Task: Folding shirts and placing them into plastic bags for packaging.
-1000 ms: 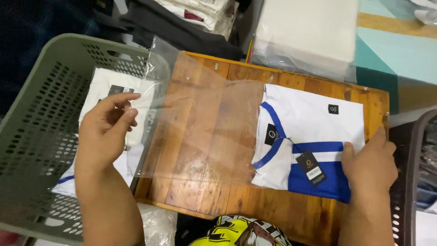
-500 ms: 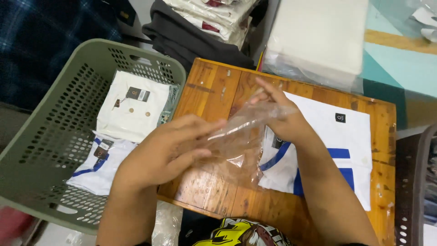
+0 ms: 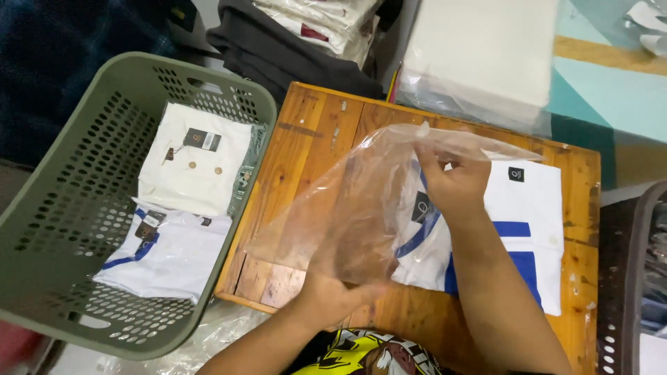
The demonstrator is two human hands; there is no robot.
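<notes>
A clear plastic bag (image 3: 347, 201) hangs open over the wooden table (image 3: 306, 139). My left hand (image 3: 337, 281) grips the bag's lower edge near the table's front. My right hand (image 3: 451, 180) pinches its upper edge, holding it up. Under the bag and my right arm lies a folded white shirt with blue stripes (image 3: 528, 222) and a dark tag.
A green perforated basket (image 3: 62, 208) at the left holds two folded white shirts (image 3: 191, 160). Stacks of packed garments (image 3: 479, 55) sit beyond the table's far edge. A dark basket (image 3: 625, 278) stands at the right. Crumpled plastic lies below the table's front.
My left hand came from the basket to the bag. Both hands bunched the flat bag together, then pulled it open, my right hand rising with the top edge.
</notes>
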